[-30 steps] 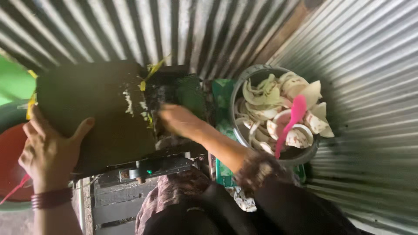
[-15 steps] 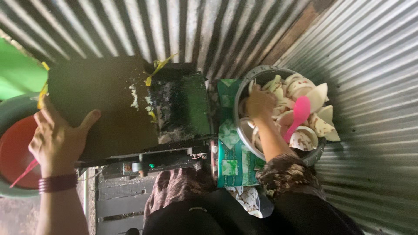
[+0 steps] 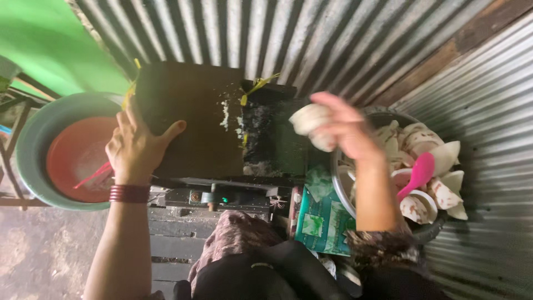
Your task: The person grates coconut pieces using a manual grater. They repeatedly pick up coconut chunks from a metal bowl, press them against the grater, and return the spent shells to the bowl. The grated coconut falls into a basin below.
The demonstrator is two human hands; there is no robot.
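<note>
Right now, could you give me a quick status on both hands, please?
Left hand flat on dark machine cover. Right hand holding white coconut pieces beside bowl. Nothing between.

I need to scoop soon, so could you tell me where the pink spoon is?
The pink spoon lies in the metal bowl of coconut pieces, right of the right hand.

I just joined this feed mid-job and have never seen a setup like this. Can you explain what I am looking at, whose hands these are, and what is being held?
This is one view from a camera on the person's head, looking down. Both bare hands are that person's own. The left hand rests on a dark flat lid or board on a dark machine. The right hand holds white coconut pieces over it. At right, a metal bowl holds more white pieces and a pink scoop. At left, a red basin sits inside a teal one. Corrugated metal walls surround everything.
</note>
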